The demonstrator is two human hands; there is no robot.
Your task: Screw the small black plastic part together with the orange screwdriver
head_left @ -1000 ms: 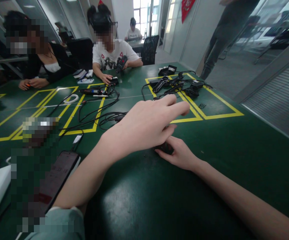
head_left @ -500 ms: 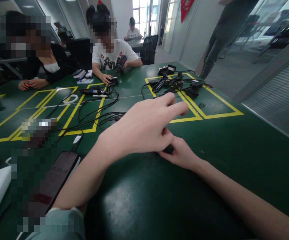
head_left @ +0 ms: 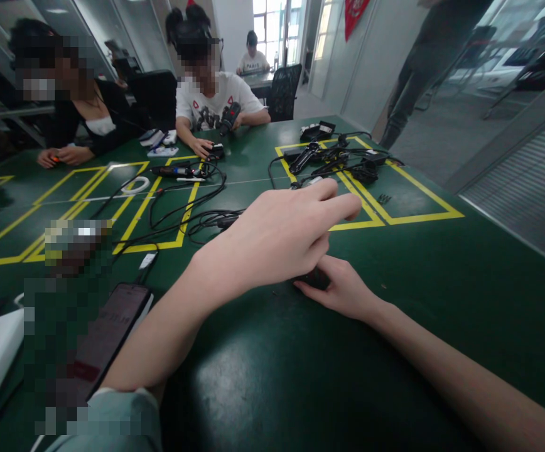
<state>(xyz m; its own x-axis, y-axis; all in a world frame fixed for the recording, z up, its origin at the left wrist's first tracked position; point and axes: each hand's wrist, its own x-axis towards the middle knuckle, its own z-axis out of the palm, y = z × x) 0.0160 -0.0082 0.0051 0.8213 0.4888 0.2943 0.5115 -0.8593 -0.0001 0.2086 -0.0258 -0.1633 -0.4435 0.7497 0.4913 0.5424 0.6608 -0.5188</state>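
- Object (head_left: 318, 279): dark, mostly hidden between the hands, well in from the right edge of the table (head_left: 470, 301); I cannot tell whether it rests on the surface.
- Right hand (head_left: 345, 289): its grip is narrow, thumb and fingers closed about the object.
- Left hand (head_left: 277, 235): arched over the object, two fingers bent forward; the other fingertips are hidden, so I cannot tell whether its grip holds anything.
- Step in hand: seemingly two-handed handling, the right steadying the object.
- Next move: probably calls for a firm right grip and careful left fingertips.
- Around: cables (head_left: 369, 166) near the table's far right corner; phone (head_left: 110, 333) well away from the right edge.
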